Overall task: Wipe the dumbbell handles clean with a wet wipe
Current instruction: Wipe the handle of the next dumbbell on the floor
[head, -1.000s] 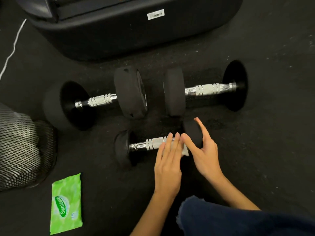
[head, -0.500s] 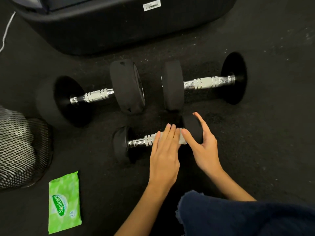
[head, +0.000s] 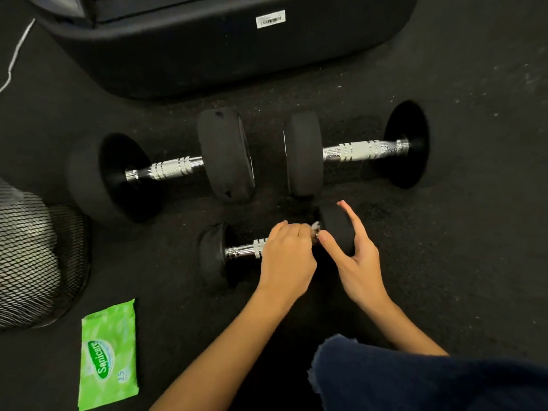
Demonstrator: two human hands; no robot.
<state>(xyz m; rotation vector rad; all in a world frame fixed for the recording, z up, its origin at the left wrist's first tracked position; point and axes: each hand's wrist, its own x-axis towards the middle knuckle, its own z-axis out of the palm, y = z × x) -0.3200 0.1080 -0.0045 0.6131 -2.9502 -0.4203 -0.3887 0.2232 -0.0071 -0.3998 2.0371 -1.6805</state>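
A small dumbbell (head: pixel 246 250) with a chrome handle lies on the black floor in front of me. My left hand (head: pixel 286 256) is curled around the right part of its handle, pressing a white wet wipe (head: pixel 315 226) whose corner sticks out by the knuckles. My right hand (head: pixel 354 256) rests on the dumbbell's right black head (head: pixel 335 222), thumb and fingers spread around it. Behind lie two larger dumbbells, one at the left (head: pixel 170 170) and one at the right (head: pixel 361 149), untouched.
A green wet wipe pack (head: pixel 108 354) lies on the floor at lower left. A black mesh basket (head: pixel 35 259) stands at the left edge. A large black machine base (head: pixel 225 46) fills the back. My dark-clad knee (head: pixel 415 378) is at lower right.
My left hand has curled from flat fingers into a grip around the handle, bunching the wipe. The right hand stays on the dumbbell's head. The view shifted slightly.
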